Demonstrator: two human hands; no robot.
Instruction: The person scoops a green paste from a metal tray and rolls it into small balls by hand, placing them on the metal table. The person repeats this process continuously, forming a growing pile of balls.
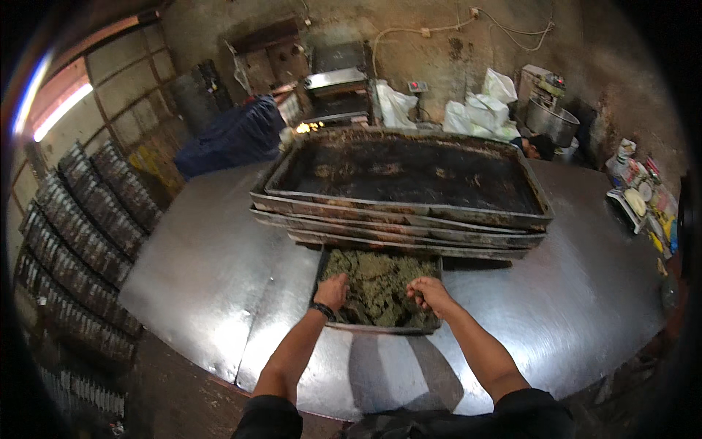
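A dark rectangular tray (384, 330) lies on the metal-topped table, filled with a lumpy, greenish-brown crumbly mass (384, 285). My left hand (331, 292), with a dark band at the wrist, is at the tray's left side, its fingers curled over the mass. At the right side my right hand (430, 295) has bent fingers close to the thumb, over or touching the mass. Whether either hand holds a bit of it cannot be made out. Just beyond the hands, a stack of large, worn metal baking trays (406, 211) overhangs the far edge of the smaller tray.
The metal table (203, 263) spreads out on both sides. Ridged metal moulds (82, 230) are stacked at left. A blue tarp (236, 137), white sacks (482, 112) and a mixer with a steel bowl (553, 123) stand behind. A person's head (540, 147) shows beyond the table; packages (652, 192) lie at right.
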